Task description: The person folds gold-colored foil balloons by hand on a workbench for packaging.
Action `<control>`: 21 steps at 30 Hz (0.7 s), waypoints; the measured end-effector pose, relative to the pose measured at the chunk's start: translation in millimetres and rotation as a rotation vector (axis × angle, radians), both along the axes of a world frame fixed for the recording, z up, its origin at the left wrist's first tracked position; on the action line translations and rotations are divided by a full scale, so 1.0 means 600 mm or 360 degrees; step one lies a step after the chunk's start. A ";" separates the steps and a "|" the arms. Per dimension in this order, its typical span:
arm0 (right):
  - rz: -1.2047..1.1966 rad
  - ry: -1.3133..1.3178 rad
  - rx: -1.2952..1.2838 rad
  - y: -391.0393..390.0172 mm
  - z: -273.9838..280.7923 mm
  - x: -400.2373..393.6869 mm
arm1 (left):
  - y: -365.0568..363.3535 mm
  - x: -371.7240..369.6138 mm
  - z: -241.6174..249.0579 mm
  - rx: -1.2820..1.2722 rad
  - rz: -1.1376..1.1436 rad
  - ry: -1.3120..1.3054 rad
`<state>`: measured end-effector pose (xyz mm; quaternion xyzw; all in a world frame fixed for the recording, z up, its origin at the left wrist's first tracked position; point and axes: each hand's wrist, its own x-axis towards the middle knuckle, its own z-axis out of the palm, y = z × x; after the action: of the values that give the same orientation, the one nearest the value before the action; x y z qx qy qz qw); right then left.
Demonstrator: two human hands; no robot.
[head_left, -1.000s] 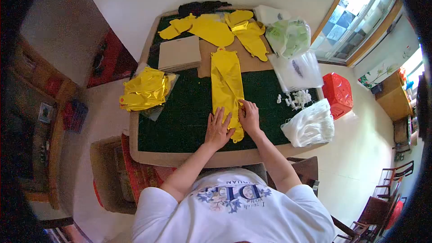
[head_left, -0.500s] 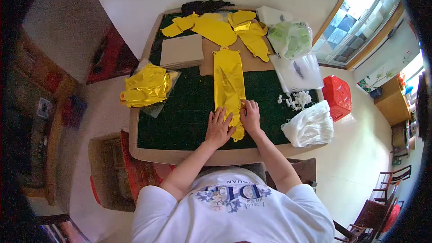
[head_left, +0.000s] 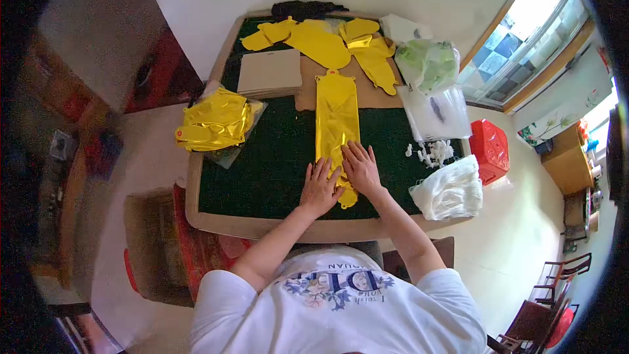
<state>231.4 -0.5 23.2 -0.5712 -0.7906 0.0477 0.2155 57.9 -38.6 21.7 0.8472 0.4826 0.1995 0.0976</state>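
Flatly spread, shiny gold foil strip (head_left: 337, 115), fingers (head_left: 354, 152) splayed, green mat (head_left: 275, 157).

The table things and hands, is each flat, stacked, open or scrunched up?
Long gold foil piece: laid out, wrinkled
Left hand: open, on foil
Right hand: open, on foil
Gold foil pile: crumpled
Cardboard sheets: stacked
Clear plastic bags: flat
Green-patterned bag: scrunched up
White strands: loosely bundled
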 end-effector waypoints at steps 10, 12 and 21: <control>-0.0010 0.0005 0.0106 0.000 -0.001 -0.002 | 0.125 0.006 0.015 0.0038 0.0072 -0.0203; -0.0010 0.0025 0.0069 0.000 -0.001 -0.003 | 0.181 0.004 0.004 0.0049 0.0182 -0.0060; -0.0002 -0.0008 0.0114 0.001 -0.004 -0.004 | 0.306 -0.009 0.017 -0.0117 0.0192 0.0345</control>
<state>229.2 0.2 21.0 -0.5637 -0.7920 0.0177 0.2339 52.4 144.8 32.1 0.8291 0.5473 0.0945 0.0637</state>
